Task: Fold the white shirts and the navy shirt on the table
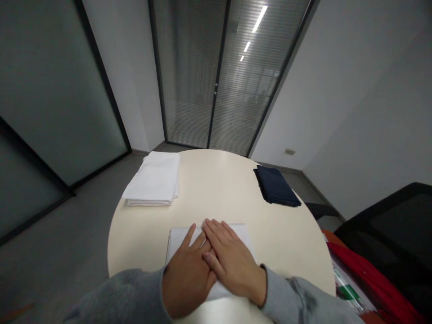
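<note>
A folded white cloth (238, 231) lies flat near the front of the round table. On top of it rests my left hand (189, 272), palm down with the fingers spread. My right hand (231, 256) also lies flat, its fingers stretched out and partly overlapping the left hand's fingers. Both hands cover most of the cloth, so its middle is hidden. Neither hand grips anything.
A stack of folded white cloth (153, 177) sits at the table's left edge. Folded dark navy cloth (276, 185) lies at the right edge. The pale round table (212, 189) stands before a glass door (216, 67). A black chair (398, 225) with red fabric (367, 270) is at right.
</note>
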